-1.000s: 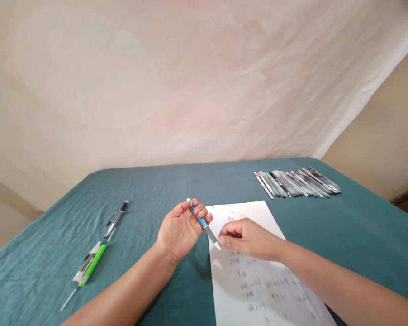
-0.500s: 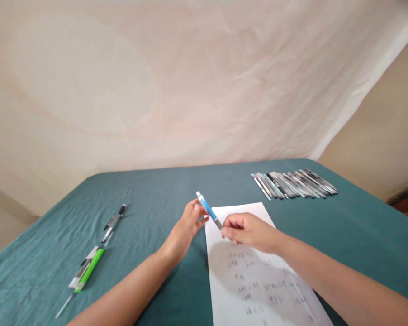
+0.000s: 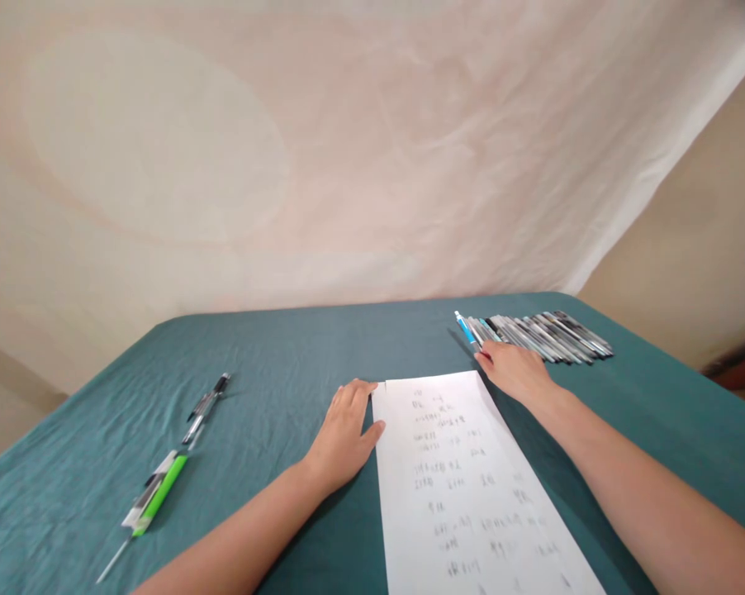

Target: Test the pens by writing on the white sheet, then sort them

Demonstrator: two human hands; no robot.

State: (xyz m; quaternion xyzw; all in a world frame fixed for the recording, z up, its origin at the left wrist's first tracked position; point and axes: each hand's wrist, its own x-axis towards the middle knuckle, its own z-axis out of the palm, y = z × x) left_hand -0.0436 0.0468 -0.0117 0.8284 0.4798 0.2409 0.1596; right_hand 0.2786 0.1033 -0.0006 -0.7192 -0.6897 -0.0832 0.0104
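My right hand (image 3: 514, 370) grips the lower end of a blue pen (image 3: 467, 330) with a white top. The pen is beside the left end of a long row of pens (image 3: 543, 337), mostly grey, black and clear, at the back right. Resting at the upper left edge of a handwritten sheet of paper (image 3: 453, 463) is my left hand (image 3: 344, 430), its fingers apart and nothing in it. The thumb and fingertips touch or nearly touch the paper's edge.
On the left lie a bright green pen or marker (image 3: 162, 496), a white-and-black packet (image 3: 149, 489) against it, a thin white rod (image 3: 113, 559) and a few clear and black pens (image 3: 206, 406). A dark green cloth (image 3: 298, 355) covers the table; a pale sheet (image 3: 372, 149) hangs behind.
My right hand has carried the blue pen from above the paper to the left end of the pen row. My left hand has come away from the pen and down to the paper's edge.
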